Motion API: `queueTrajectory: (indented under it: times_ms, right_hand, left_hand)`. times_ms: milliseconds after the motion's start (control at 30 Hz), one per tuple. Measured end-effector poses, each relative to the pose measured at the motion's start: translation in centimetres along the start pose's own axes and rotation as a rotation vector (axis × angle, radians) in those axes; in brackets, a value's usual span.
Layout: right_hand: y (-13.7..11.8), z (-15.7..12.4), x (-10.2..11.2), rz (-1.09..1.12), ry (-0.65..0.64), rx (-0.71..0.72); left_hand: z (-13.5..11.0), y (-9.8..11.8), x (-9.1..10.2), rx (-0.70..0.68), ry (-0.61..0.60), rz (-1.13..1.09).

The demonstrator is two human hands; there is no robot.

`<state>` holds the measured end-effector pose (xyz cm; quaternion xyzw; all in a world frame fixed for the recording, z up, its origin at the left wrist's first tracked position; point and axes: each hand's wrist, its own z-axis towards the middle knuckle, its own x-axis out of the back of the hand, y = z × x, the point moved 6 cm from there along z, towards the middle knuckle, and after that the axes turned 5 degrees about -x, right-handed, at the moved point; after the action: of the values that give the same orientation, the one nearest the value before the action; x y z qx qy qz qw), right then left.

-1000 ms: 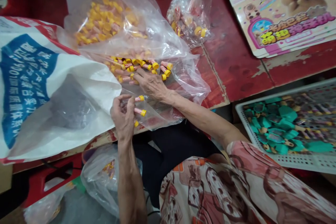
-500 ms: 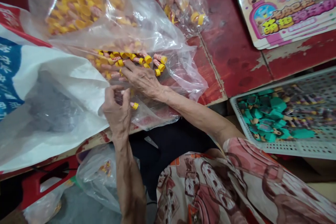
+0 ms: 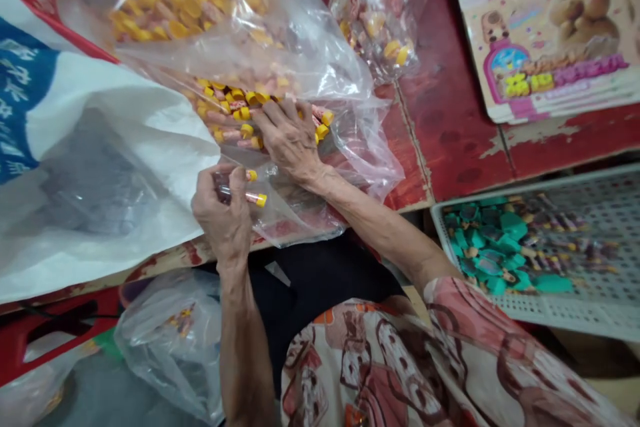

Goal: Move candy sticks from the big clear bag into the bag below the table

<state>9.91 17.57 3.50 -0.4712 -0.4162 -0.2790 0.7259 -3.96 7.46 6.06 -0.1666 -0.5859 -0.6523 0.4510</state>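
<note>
My left hand (image 3: 223, 213) is closed around small pink-patterned tubes with yellow caps (image 3: 256, 199); two capped ends stick out past the thumb. Dark clear parts also show between its fingers, too small to make out. Up and to the right, my right hand (image 3: 293, 140) rests on a heap of the same yellow-capped tubes (image 3: 240, 107). Its fingers are apart and bent over the heap, the tips partly hidden among the tubes. The heap spills from the mouth of a large clear plastic bag (image 3: 320, 40), which holds many more.
A white woven sack (image 3: 135, 100) covers the left side of the red table (image 3: 450, 127). Behind lie a smaller clear bag (image 3: 380, 27) of similar pieces and printed cards (image 3: 555, 33). At right stands a white basket (image 3: 500, 310) with green pieces. Below left hangs another plastic bag (image 3: 165, 353).
My right hand has moved right across the heap, its fingers now over tubes there. A second yellow cap now shows in my left hand. The whole view has shifted slightly.
</note>
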Motion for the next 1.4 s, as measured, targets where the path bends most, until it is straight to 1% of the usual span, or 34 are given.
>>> queueTrajectory:
  times_ms: [33,100,200,267,333,367,400,433,500,533,567,600,667,700,733,767,833,867,900,967,1067,1133,1233,1333,1400]
  right_hand:
    - [0.1,-0.1,-0.1,-0.004,-0.002,-0.005]
    - [0.7,-0.1,-0.1,-0.001,-0.013,-0.042]
    - [2.0,0.1,-0.2,0.021,-0.020,-0.110]
    - [2.5,0.2,0.0,0.031,-0.004,-0.128]
    - [2.7,0.1,0.1,0.032,0.021,-0.114]
    - [2.7,0.0,0.1,0.028,0.030,-0.100]
    - [2.7,-0.1,0.1,0.024,0.033,-0.087]
    - [2.7,-0.2,0.1,0.021,0.031,-0.076]
    - [3.0,-0.2,0.0,0.030,0.008,-0.063]
    - [3.2,-0.1,0.0,0.043,-0.007,-0.055]
    - [3.3,0.1,0.0,0.062,-0.023,-0.045]
    - [3.4,0.3,0.0,0.083,-0.037,-0.036]
    - [3.3,0.8,-0.1,0.116,-0.065,-0.019]
    - [3.0,1.1,-0.2,0.118,-0.076,-0.011]
    - [2.5,1.4,-0.5,0.106,-0.088,0.000]
    - [2.0,1.7,-0.8,0.082,-0.101,0.015]
    - [0.8,2.3,-1.5,0.021,-0.117,0.043]
    - [0.3,2.5,-1.8,-0.003,-0.118,0.054]
    - [-0.1,2.7,-2.0,-0.018,-0.120,0.064]
    - [-0.4,2.9,-2.2,-0.022,-0.126,0.071]
    - [0.5,2.7,-1.7,0.036,-0.120,0.041]
    - [1.6,2.4,-1.1,0.099,-0.072,-0.014]
    - [2.8,2.1,-0.4,0.168,-0.005,-0.125]
    - [2.7,1.5,0.3,0.210,0.025,-0.214]
    - [1.7,0.4,1.2,0.239,0.085,-0.176]
  left_hand:
    - [-0.4,-0.2,-0.3,0.017,0.013,0.013]
    - [-0.9,-0.4,-1.3,0.040,-0.001,0.043]
    - [-1.0,-0.2,-2.4,0.044,-0.012,0.016]
    - [-1.1,0.0,-2.0,0.039,0.053,-0.039]
    - [-1.4,0.0,-1.5,0.044,0.144,-0.057]
    - [-1.4,-0.1,-1.4,0.047,0.162,-0.054]
    - [-1.4,-0.3,-1.6,0.051,0.150,-0.057]
    - [-1.3,-0.6,-2.0,0.058,0.110,-0.081]
    - [-0.9,-1.2,-2.8,0.087,-0.004,-0.217]
    - [-0.8,-1.5,-2.9,0.114,-0.037,-0.314]
    - [-0.7,-1.7,-2.8,0.145,-0.038,-0.410]
    - [-0.7,-1.9,-2.4,0.176,-0.004,-0.490]
    - [-1.0,-2.0,-1.2,0.225,0.131,-0.554]
    - [-1.1,-1.9,-0.7,0.229,0.191,-0.530]
    - [-1.2,-1.8,-0.5,0.220,0.214,-0.480]
    - [-1.2,-1.6,-0.6,0.208,0.198,-0.415]
    - [-1.0,-1.4,-1.4,0.187,0.084,-0.305]
    - [-0.8,-1.4,-1.9,0.187,0.021,-0.288]
    - [-0.7,-1.6,-2.2,0.197,-0.024,-0.301]
    - [-0.6,-2.1,-2.4,0.227,-0.048,-0.396]
    - [-1.0,-2.6,-2.2,0.273,-0.018,-0.515]
    - [-1.5,-2.7,-2.3,0.280,-0.004,-0.516]
    - [-1.8,-2.7,-2.8,0.286,0.007,-0.485]
    - [-2.0,-3.1,-3.1,0.369,0.059,-0.495]
    - [-2.0,-3.4,-2.8,0.417,0.092,-0.465]
